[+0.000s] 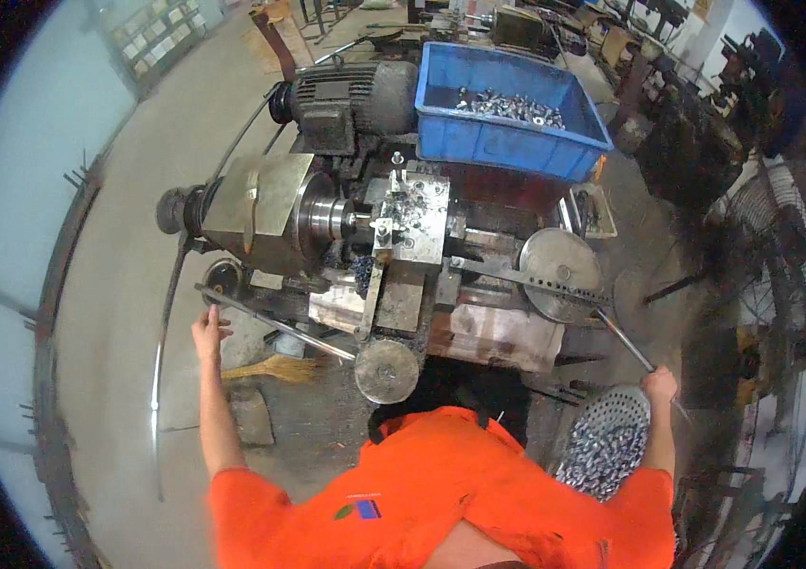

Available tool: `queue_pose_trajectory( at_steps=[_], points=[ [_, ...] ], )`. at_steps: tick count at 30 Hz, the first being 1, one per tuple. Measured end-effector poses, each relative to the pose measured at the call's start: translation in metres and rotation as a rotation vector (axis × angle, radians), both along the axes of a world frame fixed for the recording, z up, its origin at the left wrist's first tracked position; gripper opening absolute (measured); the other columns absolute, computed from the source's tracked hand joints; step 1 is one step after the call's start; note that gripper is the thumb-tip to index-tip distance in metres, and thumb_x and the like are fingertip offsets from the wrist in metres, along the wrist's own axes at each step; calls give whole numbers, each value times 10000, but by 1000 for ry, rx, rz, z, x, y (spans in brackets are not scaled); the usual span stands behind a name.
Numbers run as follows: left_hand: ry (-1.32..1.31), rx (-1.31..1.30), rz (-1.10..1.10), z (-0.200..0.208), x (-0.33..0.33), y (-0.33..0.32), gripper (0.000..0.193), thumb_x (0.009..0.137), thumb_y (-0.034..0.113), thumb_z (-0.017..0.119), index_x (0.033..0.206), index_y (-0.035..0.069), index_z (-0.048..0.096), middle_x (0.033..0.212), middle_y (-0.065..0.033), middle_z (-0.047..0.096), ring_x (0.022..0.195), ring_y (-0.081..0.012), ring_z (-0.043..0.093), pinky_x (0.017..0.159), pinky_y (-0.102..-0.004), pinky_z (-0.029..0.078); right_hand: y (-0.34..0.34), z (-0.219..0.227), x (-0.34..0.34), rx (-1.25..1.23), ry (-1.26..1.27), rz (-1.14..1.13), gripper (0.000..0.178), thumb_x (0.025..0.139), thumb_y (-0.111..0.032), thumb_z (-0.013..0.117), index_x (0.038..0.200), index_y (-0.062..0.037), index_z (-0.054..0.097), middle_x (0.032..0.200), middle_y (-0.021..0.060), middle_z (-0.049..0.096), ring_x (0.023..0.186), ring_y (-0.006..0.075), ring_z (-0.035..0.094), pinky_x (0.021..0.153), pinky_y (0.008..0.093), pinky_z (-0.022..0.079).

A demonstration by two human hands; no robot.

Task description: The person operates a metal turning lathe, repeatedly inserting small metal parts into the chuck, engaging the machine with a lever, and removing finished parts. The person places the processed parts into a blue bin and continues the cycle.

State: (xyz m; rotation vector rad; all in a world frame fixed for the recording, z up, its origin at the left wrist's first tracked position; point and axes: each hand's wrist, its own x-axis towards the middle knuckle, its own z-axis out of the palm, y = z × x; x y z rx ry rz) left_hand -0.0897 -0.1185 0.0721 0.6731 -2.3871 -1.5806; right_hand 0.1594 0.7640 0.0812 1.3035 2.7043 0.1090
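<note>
A small metal lathe stands in front of me, with a spindle chuck point(327, 218) on its left and a tool block point(419, 216) in the middle. My right hand point(661, 383) is closed round the end of a steel lever point(623, 337) that runs up to a perforated bar beside a round metal disc point(561, 267). Just below the outer end of a long metal handle point(275, 322), my left hand point(210, 334) has its fingers apart and holds nothing. That handle leads to a smaller round disc point(387, 371) near my body.
Behind the lathe sit an electric motor point(351, 100) and a blue bin point(512, 142) of small metal parts. By my right forearm is a perforated metal scoop-shaped tray point(626, 406) heaped with shiny parts. A straw brush point(275, 369) lies under the left handle.
</note>
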Motion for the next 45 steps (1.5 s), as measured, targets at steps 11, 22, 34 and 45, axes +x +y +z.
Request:
queue_pose_trajectory(
  at_steps=[11,22,34,45],
  points=[
    [76,149,65,-36,-28,57,392,829,295,528,761,-90,552,535,-131,552,420,-229,576,367,-326,490,-173,-42,90,-897,541,-107,181,629,-112,563,760,12,580,570,25,503,516,146,460,486,312,390],
    [23,106,-3,-16,-21,74,440,837,348,514,726,-78,537,522,-132,542,425,-257,583,358,-335,496,-203,-37,91,-886,635,-37,232,624,-114,555,835,-17,565,591,-34,416,503,99,366,454,257,303],
    [-192,48,-11,-16,-23,61,475,846,379,492,647,-52,509,495,-141,529,389,-265,570,355,-343,486,-68,0,53,-196,120,130,439,618,-182,585,1022,-11,574,787,245,600,769,404,579,710,467,461],
    [-65,224,-32,-70,2,22,513,854,470,498,1006,-19,537,763,-139,610,718,-239,637,627,-345,502,-91,-1,-37,280,599,432,772,536,-123,657,1267,-39,424,1218,193,477,1141,344,434,973,409,344]
  ],
)
